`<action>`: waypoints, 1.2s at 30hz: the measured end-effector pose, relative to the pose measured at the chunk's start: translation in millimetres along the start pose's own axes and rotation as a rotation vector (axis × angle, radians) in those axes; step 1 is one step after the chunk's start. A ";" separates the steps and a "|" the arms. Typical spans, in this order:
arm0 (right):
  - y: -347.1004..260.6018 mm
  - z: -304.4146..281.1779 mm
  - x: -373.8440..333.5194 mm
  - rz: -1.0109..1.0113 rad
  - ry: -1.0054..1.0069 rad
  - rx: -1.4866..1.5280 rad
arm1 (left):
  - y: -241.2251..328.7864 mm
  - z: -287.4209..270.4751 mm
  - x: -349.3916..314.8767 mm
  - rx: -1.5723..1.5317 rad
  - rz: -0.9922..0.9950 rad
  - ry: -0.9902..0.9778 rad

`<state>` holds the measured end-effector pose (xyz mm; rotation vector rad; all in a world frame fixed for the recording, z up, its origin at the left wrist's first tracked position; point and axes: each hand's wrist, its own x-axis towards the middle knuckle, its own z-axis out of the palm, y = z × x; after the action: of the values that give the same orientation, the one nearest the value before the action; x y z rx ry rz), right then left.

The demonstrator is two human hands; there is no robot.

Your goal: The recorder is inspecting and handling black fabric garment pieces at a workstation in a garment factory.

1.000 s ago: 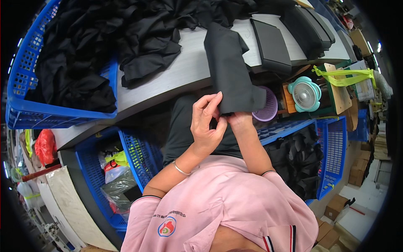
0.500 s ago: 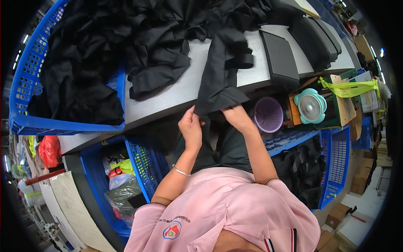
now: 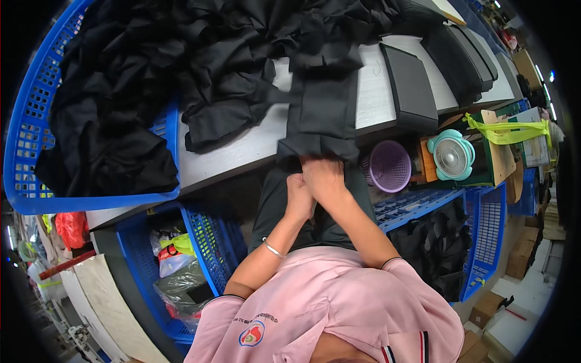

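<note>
Looking down, I see both hands bunched together at the near edge of the table, fingers curled tight. The right hand lies on top, its fingers folded down over the lower hem of a black garment; it is closed on the cloth. The left hand presses against the right from beside and just below, fingers bent in a narrow curl, but I cannot tell whether it pinches cloth or only rests against the other hand. A thin bracelet rings the left wrist.

Up from the fingers, the garment lies as a long, narrow, flattened strip across the table, its near end hanging just over the edge where the hands meet it. Its far end runs into a loose heap of black clothes.

Left of the fingers, well apart, a blue basket holds more black cloth. Right of them sit stacked black trays; just beside and lower stands a purple basket, then a teal fan. Below the hands, another blue crate sits under the table.
</note>
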<state>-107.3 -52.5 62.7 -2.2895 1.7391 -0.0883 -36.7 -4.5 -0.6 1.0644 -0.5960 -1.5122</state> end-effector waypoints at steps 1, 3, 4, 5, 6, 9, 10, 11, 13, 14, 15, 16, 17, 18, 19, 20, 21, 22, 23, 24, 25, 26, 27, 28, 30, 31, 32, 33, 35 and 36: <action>11.4 11.9 9.9 -0.154 0.233 -0.082 | 0.6 -0.4 0.5 -0.001 -0.004 -0.008; 14.5 15.5 2.8 -0.095 0.369 -0.032 | 0.0 -2.0 -7.3 0.171 -0.083 0.075; 11.9 13.0 -1.7 -0.098 0.361 -0.029 | -0.4 -2.1 -11.0 0.112 -0.010 0.157; 9.6 11.5 -6.1 -0.201 0.413 -0.059 | 3.3 -8.8 -14.7 0.172 0.063 0.223; 9.4 8.2 -10.5 -0.293 0.474 -0.095 | 17.9 -3.1 -16.4 0.097 0.214 0.229; 3.1 10.3 -16.5 -0.146 0.359 0.022 | 44.9 -3.6 -8.9 0.369 0.504 0.347; 6.4 23.7 -19.5 -0.107 0.297 0.074 | 47.2 -6.7 -4.6 0.515 0.543 0.386; 9.5 29.1 -21.1 -0.102 0.294 0.073 | 48.2 -12.4 -3.6 0.515 0.539 0.383; 13.5 33.9 -26.2 -0.168 0.128 -0.107 | 51.5 -22.2 -7.1 0.634 0.497 0.271; 18.1 40.2 -26.4 -0.171 0.129 -0.105 | 49.9 -19.1 -10.3 0.422 0.482 0.278; 24.9 46.6 -23.5 -0.238 0.355 -0.031 | 50.5 -20.2 -17.2 0.421 0.486 0.276; 29.2 47.6 -21.9 -0.302 0.581 0.045 | 50.6 -23.7 -28.9 0.450 0.441 0.225; 32.8 46.7 -23.3 -0.300 0.585 0.045 | 51.1 -26.5 -40.0 0.479 0.396 0.173; 31.6 42.0 -24.8 -0.269 0.472 0.019 | 53.8 -28.8 -49.3 0.347 0.342 0.155; 29.8 36.6 -26.5 -0.236 0.360 -0.007 | 55.2 -37.5 -54.1 0.340 0.319 0.129; 28.0 28.8 -33.0 -0.235 0.363 -0.004 | 60.5 -43.2 -51.1 0.218 0.263 0.141; 18.4 10.8 -45.1 -0.248 0.301 0.004 | 71.1 -44.0 -48.7 0.093 0.210 0.162; 12.9 1.1 -56.0 -0.254 0.245 0.008 | 77.8 -41.1 -43.1 0.021 0.123 0.164; 10.0 5.2 -67.3 -0.255 0.248 0.008 | 78.4 -42.5 -36.2 0.022 0.126 0.162; 7.8 10.1 -79.3 -0.330 0.214 0.138 | 77.8 -43.9 -28.1 -0.061 0.027 0.062; 5.4 11.5 -89.2 -0.405 0.176 0.269 | 76.9 -43.8 -24.5 -0.143 -0.076 -0.038; 5.1 7.6 -99.0 -0.403 0.181 0.266 | 76.5 -40.5 -24.9 -0.192 -0.222 0.033; 3.5 -5.6 -109.1 -0.466 0.145 0.344 | 75.0 -38.3 -26.2 -0.192 -0.220 0.031; 3.7 -19.6 -116.5 -0.529 0.106 0.422 | 71.1 -37.6 -27.2 -0.183 -0.193 0.058; 15.2 -60.8 -130.7 -0.327 0.050 0.781 | 69.6 -34.3 -32.2 -0.162 -0.149 0.066; 23.1 -75.2 -136.7 -0.109 -0.009 1.133 | 69.9 -33.0 -36.5 -0.159 -0.153 0.060; 33.3 -81.4 -135.6 -0.033 0.095 1.118 | 69.8 -32.4 -41.3 -0.108 -0.131 0.058; 42.7 -87.4 -129.8 0.045 0.205 1.097 | 69.1 -29.7 -45.1 -0.058 -0.109 0.050; 51.7 -76.8 -108.7 0.017 0.471 0.847 | 61.5 -27.4 -52.0 -0.042 -0.143 0.006; 53.7 -68.3 -101.9 0.048 0.475 0.882 | 58.0 -27.4 -54.9 -0.034 -0.172 -0.020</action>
<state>-200.3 19.6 126.6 -1.6215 1.4788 -1.2034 13.3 39.3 51.4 1.0981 -0.5005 -1.6777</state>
